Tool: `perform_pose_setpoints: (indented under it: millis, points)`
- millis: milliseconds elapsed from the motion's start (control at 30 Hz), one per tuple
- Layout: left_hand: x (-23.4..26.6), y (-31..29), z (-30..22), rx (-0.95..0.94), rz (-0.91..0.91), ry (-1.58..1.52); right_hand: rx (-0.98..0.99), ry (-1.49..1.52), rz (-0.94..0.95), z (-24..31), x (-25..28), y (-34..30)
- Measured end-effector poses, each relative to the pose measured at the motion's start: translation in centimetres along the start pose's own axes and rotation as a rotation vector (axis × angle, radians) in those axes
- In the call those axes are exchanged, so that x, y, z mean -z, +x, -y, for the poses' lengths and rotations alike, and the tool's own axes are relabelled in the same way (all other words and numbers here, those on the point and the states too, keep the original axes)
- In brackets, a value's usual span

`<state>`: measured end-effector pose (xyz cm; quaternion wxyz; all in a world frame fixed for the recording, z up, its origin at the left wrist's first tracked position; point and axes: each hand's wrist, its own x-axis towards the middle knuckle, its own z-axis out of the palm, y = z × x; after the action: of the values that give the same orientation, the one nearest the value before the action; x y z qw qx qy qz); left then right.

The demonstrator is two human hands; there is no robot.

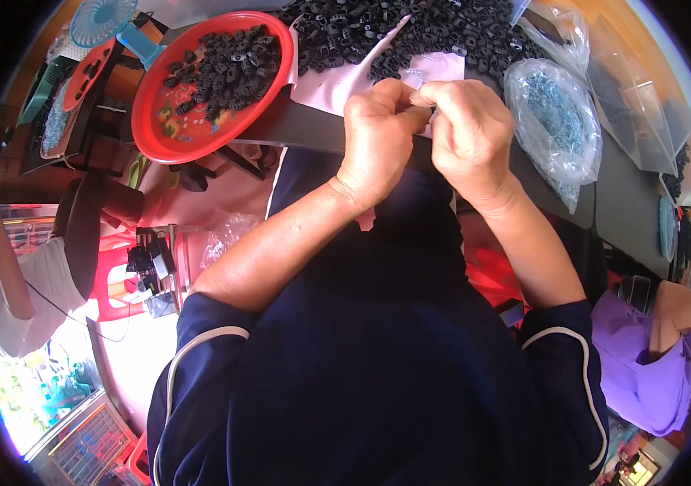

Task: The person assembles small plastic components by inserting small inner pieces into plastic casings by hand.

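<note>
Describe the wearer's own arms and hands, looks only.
Left hand and right hand: bare, no gloves or watch visible. Forearms bare too, no cables seen on them. Short navy sleeves with curved white piping.

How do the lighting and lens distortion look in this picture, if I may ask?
Head view, rim: black corners, fisheye bending; head view, lower left: bright opening washed out; head view, centre: left hand and right hand well lit, what they pinch is unclear.

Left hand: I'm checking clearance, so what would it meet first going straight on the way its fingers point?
Probably the right hand: the left hand points rightward at it, with hardly any gap showing. Depth leaves it unclear whether they touch.
</note>
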<state>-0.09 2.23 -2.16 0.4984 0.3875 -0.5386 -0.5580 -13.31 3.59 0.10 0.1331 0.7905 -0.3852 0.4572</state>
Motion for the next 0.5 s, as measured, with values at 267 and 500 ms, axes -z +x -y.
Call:
perform_pose_setpoints:
  millis: [267,500]
  points:
    - [0.0,0.6,-0.4,0.089,0.015,-0.080,-0.214,0.156,-0.075,-0.5,-0.5,-0.8]
    - [0.9,0.6,-0.7,0.134,0.006,-0.297,-0.258,0.055,0.059,0.1,0.9,-0.6]
